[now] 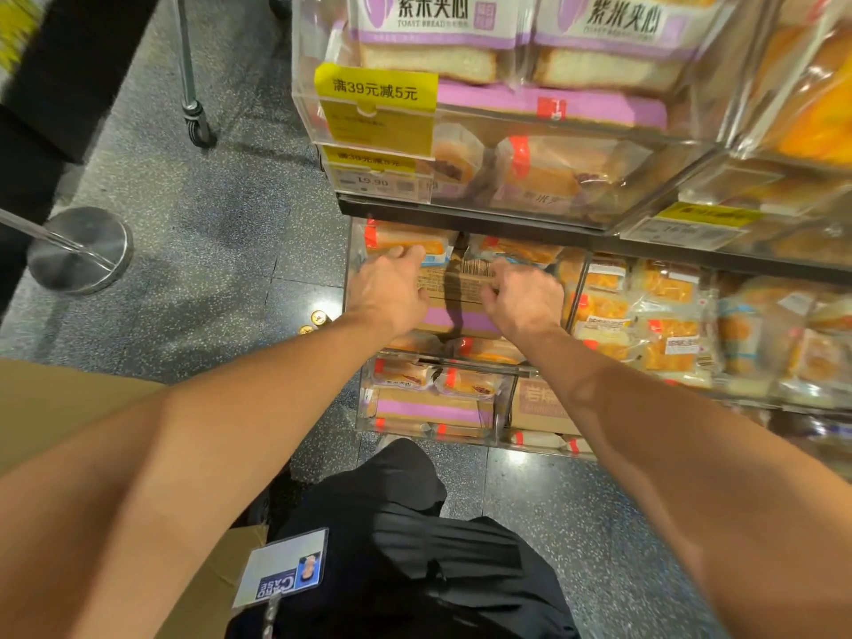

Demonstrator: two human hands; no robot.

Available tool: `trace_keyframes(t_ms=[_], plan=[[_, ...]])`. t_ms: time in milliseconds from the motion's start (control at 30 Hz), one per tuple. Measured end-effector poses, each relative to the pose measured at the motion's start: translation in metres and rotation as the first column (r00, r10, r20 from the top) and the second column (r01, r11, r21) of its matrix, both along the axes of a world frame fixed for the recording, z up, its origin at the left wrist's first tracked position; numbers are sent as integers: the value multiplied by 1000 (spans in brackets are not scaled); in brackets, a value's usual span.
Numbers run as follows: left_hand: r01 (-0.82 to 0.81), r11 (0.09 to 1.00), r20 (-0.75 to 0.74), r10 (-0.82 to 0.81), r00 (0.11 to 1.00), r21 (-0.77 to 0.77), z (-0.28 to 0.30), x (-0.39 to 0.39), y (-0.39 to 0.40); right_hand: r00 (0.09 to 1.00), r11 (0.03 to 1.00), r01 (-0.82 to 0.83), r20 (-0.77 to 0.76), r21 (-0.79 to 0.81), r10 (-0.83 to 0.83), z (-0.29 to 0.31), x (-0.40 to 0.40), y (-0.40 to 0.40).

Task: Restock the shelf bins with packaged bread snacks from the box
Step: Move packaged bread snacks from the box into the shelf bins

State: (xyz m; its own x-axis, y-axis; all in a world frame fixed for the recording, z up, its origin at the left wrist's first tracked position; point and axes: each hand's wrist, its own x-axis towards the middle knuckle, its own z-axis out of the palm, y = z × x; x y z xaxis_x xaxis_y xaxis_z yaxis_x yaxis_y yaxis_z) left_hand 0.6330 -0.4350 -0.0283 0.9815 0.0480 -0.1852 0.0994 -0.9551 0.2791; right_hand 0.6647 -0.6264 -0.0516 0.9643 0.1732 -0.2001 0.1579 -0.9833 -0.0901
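Because the cardboard box (454,288) sits inside the clear shelf bin (355,251) among packaged bread snacks (405,244), your left hand (389,288) curls over its left edge while your right hand (521,297) grips its right, steadying it from both sides.

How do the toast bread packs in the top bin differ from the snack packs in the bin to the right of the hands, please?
The toast bread packs wear white and purple labels; the snack packs are clear wrappers showing orange filling. The toast bread packs stand in a neat row, while the snack packs lie jumbled. The toast bread packs sit on the top tier, the snack packs a lower one. Both are sealed bread in clear plastic bins.
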Motion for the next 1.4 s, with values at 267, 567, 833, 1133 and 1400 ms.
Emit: trace_keyframes(t_ms=[267,567,833,1133,1400], plan=[[-6,1000,-48,5,999,-24,6,-15,-4,992,978,96,-95,185,-79,14,-5,-2],[-88,991,-62,82,995,-97,56,-76,-18,985,947,83,-168,310,-31,53,-88,-6],[-430,891,-130,414,901,-148,127,-247,-8,927,879,-270,-139,393,347,125,-202,25],[-761,626,-167,743,648,-170,153,-494,46,600,629,-653,-219,423,770,154,-387,130],[-887,438,-209,863,461,-148,152,-699,125,403,470,-787,-244,398,882,153,-570,244]])
